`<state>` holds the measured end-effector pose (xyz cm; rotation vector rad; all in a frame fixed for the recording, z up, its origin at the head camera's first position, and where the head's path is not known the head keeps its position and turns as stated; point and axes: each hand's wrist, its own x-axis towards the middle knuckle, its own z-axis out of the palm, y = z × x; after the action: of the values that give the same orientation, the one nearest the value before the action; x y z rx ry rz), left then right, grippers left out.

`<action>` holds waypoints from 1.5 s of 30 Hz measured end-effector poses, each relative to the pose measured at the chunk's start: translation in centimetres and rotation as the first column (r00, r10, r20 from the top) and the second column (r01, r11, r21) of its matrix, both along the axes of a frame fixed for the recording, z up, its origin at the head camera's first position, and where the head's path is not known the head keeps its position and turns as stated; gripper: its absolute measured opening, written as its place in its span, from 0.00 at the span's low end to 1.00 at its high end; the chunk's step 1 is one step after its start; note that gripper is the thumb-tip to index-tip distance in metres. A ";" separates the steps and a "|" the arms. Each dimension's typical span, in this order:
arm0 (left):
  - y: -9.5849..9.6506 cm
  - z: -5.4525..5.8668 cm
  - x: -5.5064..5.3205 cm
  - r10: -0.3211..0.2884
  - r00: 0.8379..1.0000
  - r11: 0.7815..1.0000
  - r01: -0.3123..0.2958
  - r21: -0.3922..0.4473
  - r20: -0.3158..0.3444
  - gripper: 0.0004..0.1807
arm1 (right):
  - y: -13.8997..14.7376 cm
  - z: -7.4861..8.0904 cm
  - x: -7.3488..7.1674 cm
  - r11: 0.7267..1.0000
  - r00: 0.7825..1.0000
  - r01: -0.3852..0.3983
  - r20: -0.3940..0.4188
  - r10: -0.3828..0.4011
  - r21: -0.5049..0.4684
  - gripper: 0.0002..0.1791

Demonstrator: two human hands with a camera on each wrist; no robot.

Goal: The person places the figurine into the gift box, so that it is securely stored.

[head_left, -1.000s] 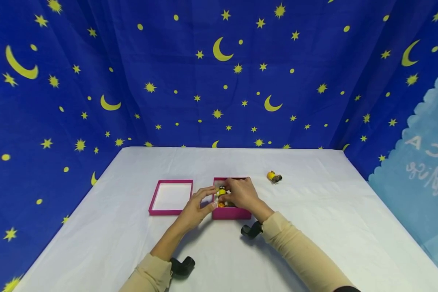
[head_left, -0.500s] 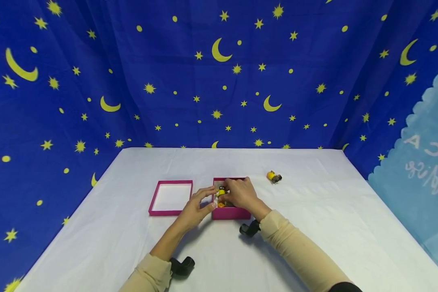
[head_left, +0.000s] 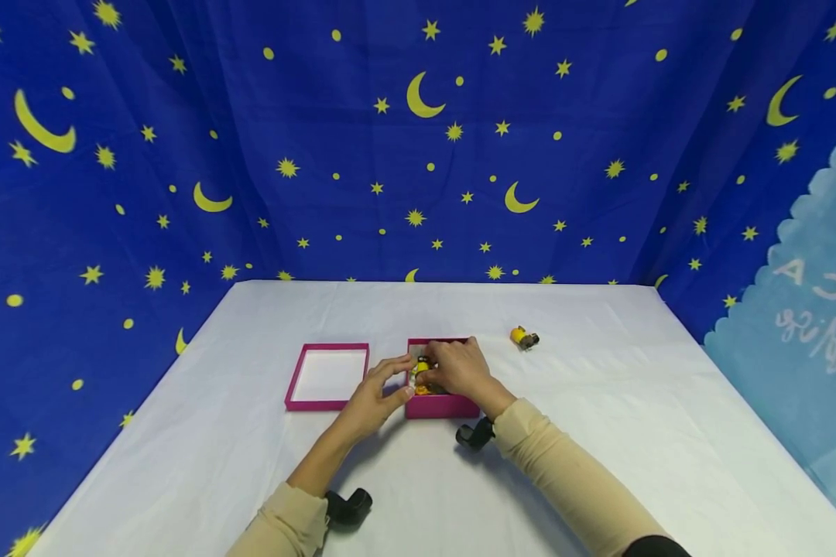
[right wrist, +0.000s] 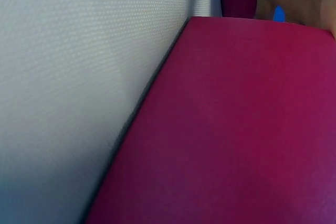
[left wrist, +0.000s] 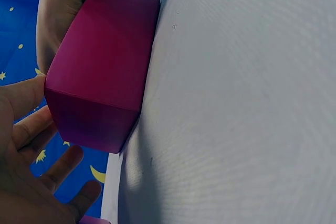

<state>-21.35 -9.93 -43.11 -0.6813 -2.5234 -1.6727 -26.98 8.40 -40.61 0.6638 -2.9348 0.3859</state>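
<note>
A magenta box (head_left: 442, 407) stands open-topped on the white table. My right hand (head_left: 462, 368) reaches inside it, thumb and fingers pinching a small yellow toy figure (head_left: 423, 368) with a dark top. That hand hides much of the box's contents; orange and white bits show beside the figure. At the box's left side is my left hand (head_left: 375, 398), its fingers spread and loosely bent. In the left wrist view, a fingertip of the left hand (left wrist: 26, 161) touches the corner of the box (left wrist: 105, 45). The right wrist view is filled mostly by the box's wall (right wrist: 226, 119).
Left of the box lies a magenta-rimmed lid (head_left: 316, 405) with its white inside up. Another yellow toy figure (head_left: 524, 338) lies on its side to the right, farther back. A blue curtain (head_left: 418, 155) with moons and stars hangs behind the table (head_left: 599, 402).
The right forearm has shifted slightly left and the yellow figure's top has tipped slightly under the right fingers. The left hand, box and lid stay in place.
</note>
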 end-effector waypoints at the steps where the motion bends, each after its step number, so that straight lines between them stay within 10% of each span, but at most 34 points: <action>1: 0.0 0.0 0.0 0.001 1.000 1.000 -0.001 0.006 -0.004 0.24 | 0.0 0.0 0.0 1.000 1.000 0.000 -0.003 0.000 0.006 0.24; 20: 0.0 -0.3 0.2 0.002 0.996 0.999 -0.005 -0.035 -0.084 0.23 | 0.6 -0.1 0.4 0.997 1.000 -0.010 0.006 0.011 -0.082 0.24; 27: 0.0 -0.1 0.2 0.006 1.000 1.000 -0.006 -0.009 0.014 0.24 | 1.4 -0.2 0.8 0.975 0.999 -0.036 -0.040 0.028 -0.219 0.21; 45: 0.1 -0.1 0.0 0.016 1.000 1.000 -0.016 0.001 0.025 0.23 | 4.4 0.3 1.9 0.910 0.991 -0.067 -0.132 0.014 -0.409 0.20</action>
<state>-21.30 -9.87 -43.18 -0.6428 -2.5367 -1.6883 -25.10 12.85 -40.35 0.6578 -2.5963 0.9013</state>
